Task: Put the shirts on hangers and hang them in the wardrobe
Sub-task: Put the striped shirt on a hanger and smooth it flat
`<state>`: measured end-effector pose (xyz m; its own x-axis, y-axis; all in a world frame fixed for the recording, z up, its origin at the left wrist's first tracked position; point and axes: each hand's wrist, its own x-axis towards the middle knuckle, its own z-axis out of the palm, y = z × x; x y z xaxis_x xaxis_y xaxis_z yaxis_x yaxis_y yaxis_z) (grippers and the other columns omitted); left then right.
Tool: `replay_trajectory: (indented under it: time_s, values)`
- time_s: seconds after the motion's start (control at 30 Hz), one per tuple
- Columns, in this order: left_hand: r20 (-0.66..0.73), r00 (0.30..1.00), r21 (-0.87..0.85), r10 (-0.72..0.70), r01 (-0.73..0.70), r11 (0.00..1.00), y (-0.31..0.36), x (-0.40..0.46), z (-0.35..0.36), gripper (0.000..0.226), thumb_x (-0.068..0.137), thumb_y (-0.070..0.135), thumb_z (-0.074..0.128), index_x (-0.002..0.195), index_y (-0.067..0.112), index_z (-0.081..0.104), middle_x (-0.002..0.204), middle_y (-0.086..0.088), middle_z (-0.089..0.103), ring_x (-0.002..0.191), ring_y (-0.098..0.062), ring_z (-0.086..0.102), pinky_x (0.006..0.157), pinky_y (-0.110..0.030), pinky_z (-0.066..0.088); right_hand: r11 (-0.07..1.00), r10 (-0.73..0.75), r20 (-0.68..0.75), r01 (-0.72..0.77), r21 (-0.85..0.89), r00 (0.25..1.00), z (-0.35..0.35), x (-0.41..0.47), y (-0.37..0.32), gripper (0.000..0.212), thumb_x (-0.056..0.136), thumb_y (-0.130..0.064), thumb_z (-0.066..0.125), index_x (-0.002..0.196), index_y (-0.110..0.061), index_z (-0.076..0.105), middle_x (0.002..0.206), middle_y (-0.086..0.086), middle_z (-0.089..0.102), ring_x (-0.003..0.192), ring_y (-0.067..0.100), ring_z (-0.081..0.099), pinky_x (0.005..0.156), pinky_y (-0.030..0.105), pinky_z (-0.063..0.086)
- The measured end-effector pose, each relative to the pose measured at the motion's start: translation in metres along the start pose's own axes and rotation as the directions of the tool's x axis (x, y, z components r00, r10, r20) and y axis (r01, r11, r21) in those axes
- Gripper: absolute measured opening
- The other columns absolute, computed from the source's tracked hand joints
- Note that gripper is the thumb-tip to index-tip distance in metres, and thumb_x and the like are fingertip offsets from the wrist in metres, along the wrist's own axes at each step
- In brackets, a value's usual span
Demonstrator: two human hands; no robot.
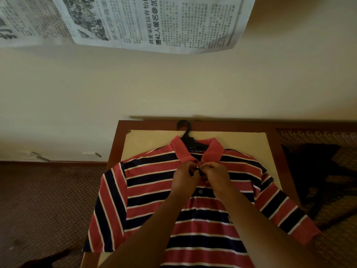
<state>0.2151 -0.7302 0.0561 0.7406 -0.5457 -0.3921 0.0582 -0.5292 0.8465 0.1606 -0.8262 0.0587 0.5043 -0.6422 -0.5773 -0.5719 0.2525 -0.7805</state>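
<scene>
You've got both hands pinching the top button at the placket of the striped polo shirt (pixel 154 200), left hand (pixel 183 176) & right hand (pixel 216 175) touching, prob so it stays on the black hanger (pixel 186 135) just beyond your knuckles.

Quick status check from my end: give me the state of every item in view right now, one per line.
striped polo shirt: lying flat on the table, hanger inside, top of placket being buttoned.
hanger: inside the shirt, hook sticking out past the collar.
lower button: not fastened, as far as I can tell.
left hand: pinching the placket below the collar.
right hand: pinching the placket, opposite side.
dark garment: crumpled, to the right of the table.
</scene>
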Motion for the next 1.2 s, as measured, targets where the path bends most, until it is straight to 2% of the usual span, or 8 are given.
replay_trajectory:
  time_s: [0.1,0.2,0.43,0.67,0.73,0.87,1.1,1.2]
  values:
    - [-0.010,0.999,0.119,0.048,-0.046,0.992,0.001,0.003,0.001,0.011,0.093,0.020,0.058,0.103,0.024,0.060,0.089,0.009,0.064,0.080,-0.005,0.062,0.071,-0.021,0.054,1.000,0.003,0.044,-0.002,-0.025,0.999,-0.004,0.001,-0.003,0.016,0.092,-0.013,0.057,0.081,-0.012,0.068,0.075,0.009,0.065,0.063,0.018,0.056,0.055,0.027,0.046]
    - [-0.040,0.997,0.214,0.073,-0.063,0.975,0.001,0.007,0.003,0.010,0.093,0.019,0.055,0.100,0.021,0.062,0.087,0.005,0.064,0.077,-0.009,0.061,0.069,-0.026,0.053,0.995,-0.001,0.078,0.008,-0.098,0.997,-0.007,0.001,-0.008,0.018,0.094,-0.016,0.056,0.080,-0.014,0.067,0.075,0.007,0.064,0.065,0.018,0.056,0.054,0.025,0.045]
    - [-0.078,0.996,0.203,0.050,-0.033,0.979,0.004,0.011,0.002,0.017,0.093,0.010,0.049,0.091,0.018,0.064,0.081,0.003,0.063,0.069,-0.007,0.057,0.055,-0.014,0.038,0.990,-0.002,0.105,0.016,-0.142,0.995,-0.008,0.003,-0.008,0.022,0.095,-0.022,0.054,0.085,-0.008,0.067,0.068,0.007,0.056,0.059,0.017,0.048,0.052,0.026,0.041]
    - [-0.118,0.989,0.157,-0.093,0.111,0.981,0.001,0.016,-0.001,0.018,0.094,0.010,0.048,0.081,0.018,0.059,0.069,0.007,0.055,0.065,-0.011,0.054,0.049,-0.011,0.033,0.985,-0.031,0.089,0.045,-0.166,0.996,-0.008,0.005,-0.006,0.024,0.094,-0.017,0.057,0.080,-0.001,0.066,0.053,-0.002,0.048,0.047,0.008,0.042,0.047,0.020,0.034]
    - [-0.111,0.989,0.168,-0.096,0.114,0.979,0.001,0.016,-0.001,0.016,0.094,0.011,0.048,0.084,0.018,0.058,0.072,0.007,0.056,0.065,-0.009,0.054,0.050,-0.012,0.033,0.977,-0.075,0.084,0.090,-0.193,0.994,-0.008,0.006,-0.003,0.026,0.094,-0.017,0.057,0.085,0.005,0.067,0.059,0.006,0.054,0.052,0.013,0.046,0.050,0.022,0.037]
    - [-0.092,0.995,0.188,-0.043,0.060,0.980,-0.002,0.016,0.000,0.008,0.095,0.019,0.052,0.094,0.017,0.060,0.082,0.004,0.062,0.071,-0.006,0.056,0.055,-0.015,0.038,0.955,-0.161,0.083,0.177,-0.239,0.983,-0.008,0.007,0.002,0.019,0.094,-0.018,0.057,0.087,-0.005,0.070,0.083,0.009,0.067,0.076,0.018,0.061,0.064,0.022,0.045]
    - [-0.097,0.994,0.388,0.054,-0.012,0.921,-0.004,0.015,0.000,0.009,0.095,0.030,0.054,0.094,0.021,0.056,0.084,0.005,0.058,0.072,-0.009,0.056,0.058,-0.019,0.043,0.964,-0.168,0.058,0.176,-0.198,0.984,-0.006,0.005,0.003,0.017,0.096,-0.014,0.055,0.091,-0.006,0.069,0.085,0.005,0.066,0.076,0.011,0.060,0.061,0.016,0.041]
    - [-0.099,0.986,0.473,0.137,-0.074,0.878,-0.010,0.009,-0.004,0.010,0.093,0.032,0.056,0.091,0.023,0.053,0.084,0.008,0.054,0.073,-0.008,0.054,0.059,-0.018,0.044,0.914,-0.220,0.001,0.207,-0.350,0.975,-0.007,0.007,0.003,0.017,0.096,-0.014,0.053,0.092,-0.008,0.068,0.089,0.005,0.066,0.079,0.014,0.058,0.067,0.021,0.042]
